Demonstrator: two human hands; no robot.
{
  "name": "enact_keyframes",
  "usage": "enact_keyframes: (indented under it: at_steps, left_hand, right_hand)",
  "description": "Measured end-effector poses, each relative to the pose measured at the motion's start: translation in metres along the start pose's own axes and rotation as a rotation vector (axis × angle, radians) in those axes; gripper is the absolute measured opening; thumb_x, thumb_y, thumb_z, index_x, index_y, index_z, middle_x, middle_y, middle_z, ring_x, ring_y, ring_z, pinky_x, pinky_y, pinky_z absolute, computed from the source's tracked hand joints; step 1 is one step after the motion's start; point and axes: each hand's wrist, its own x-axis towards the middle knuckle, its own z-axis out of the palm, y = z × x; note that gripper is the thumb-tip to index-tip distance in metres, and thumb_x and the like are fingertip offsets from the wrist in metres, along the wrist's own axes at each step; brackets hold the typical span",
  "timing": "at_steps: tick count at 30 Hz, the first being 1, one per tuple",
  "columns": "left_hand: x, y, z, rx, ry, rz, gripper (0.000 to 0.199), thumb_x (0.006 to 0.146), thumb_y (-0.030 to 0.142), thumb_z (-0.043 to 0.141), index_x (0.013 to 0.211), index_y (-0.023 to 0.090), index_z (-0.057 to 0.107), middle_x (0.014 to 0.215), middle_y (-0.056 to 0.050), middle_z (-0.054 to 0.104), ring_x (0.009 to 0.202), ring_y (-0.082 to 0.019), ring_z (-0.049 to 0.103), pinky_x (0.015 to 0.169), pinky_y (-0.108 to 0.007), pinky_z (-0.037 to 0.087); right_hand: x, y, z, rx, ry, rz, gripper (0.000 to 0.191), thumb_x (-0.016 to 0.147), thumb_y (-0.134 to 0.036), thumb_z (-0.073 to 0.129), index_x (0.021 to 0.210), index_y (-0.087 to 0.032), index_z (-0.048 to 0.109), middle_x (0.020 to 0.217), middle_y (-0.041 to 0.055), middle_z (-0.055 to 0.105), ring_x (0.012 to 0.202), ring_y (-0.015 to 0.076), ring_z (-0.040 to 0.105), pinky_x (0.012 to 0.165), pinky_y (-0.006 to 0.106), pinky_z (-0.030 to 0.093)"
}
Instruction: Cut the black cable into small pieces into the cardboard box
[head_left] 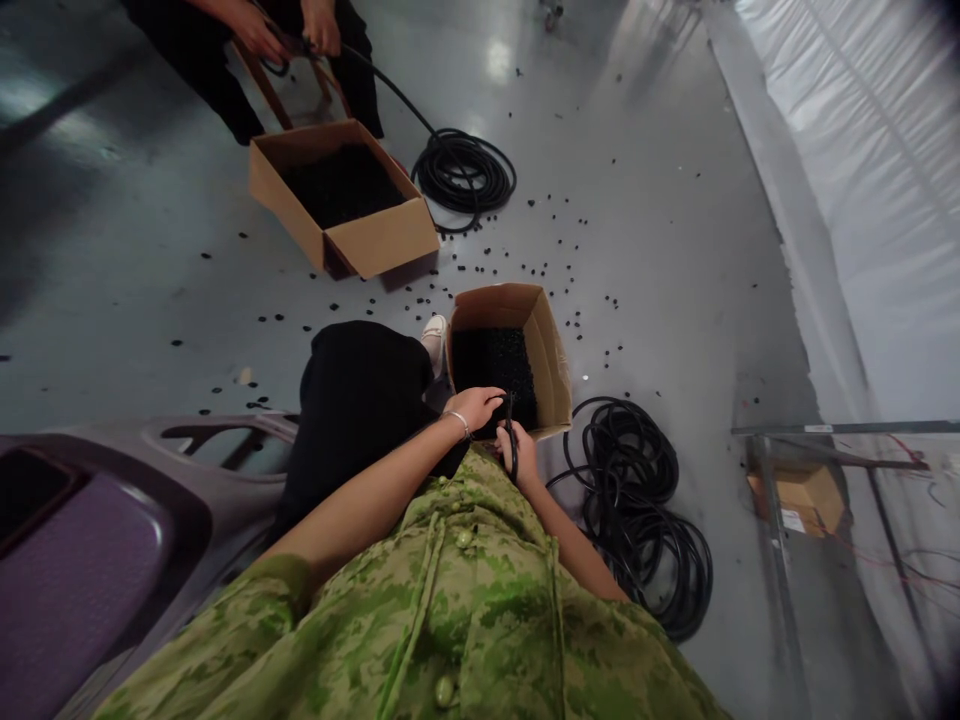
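Both my hands meet over the near edge of an open cardboard box (553, 370) that holds many small black pieces (495, 355). My right hand (519, 450) is wrapped round a black hose (511, 440), whose end points up between my hands. At that end my left hand (477, 406), with a bracelet at the wrist, is pinched; what lies between its fingertips is too small to make out. Beside the box, to the right, lie loose coils of black hose (637, 480) on the floor.
Across from me a person's hands (259, 30) hold another hose above a second box (382, 238) of black pieces. A hose coil (465, 172) lies beside it. Small black pieces dot the floor. A purple-grey chair (82, 590) is at left, a metal frame (776, 530) at right.
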Motion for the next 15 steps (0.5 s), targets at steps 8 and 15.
enact_keyframes:
  at_steps: [8, 15]
  left_hand:
    - [0.008, -0.004, 0.002, -0.035, -0.001, -0.016, 0.04, 0.097, 0.039, 0.046, 0.132, 0.031, 0.065, 0.134, 0.001, 0.065, 0.121, -0.018, 0.061, 0.1, -0.026, 0.046]
    - [0.015, -0.009, 0.005, -0.017, 0.01, -0.017, 0.039, 0.097, 0.038, 0.046, 0.13, 0.031, 0.065, 0.132, -0.001, 0.067, 0.119, -0.019, 0.063, 0.099, -0.027, 0.047]
  right_hand:
    - [0.005, 0.011, 0.003, -0.086, 0.038, -0.04, 0.043, 0.087, -0.052, 0.05, 0.103, -0.017, 0.069, 0.066, 0.0019, 0.062, 0.064, 0.0176, 0.059, 0.061, 0.025, 0.046]
    - [0.012, 0.021, 0.009, -0.121, 0.064, -0.061, 0.04, 0.085, -0.049, 0.05, 0.098, -0.018, 0.071, 0.064, 0.0016, 0.062, 0.061, 0.017, 0.058, 0.06, 0.025, 0.046]
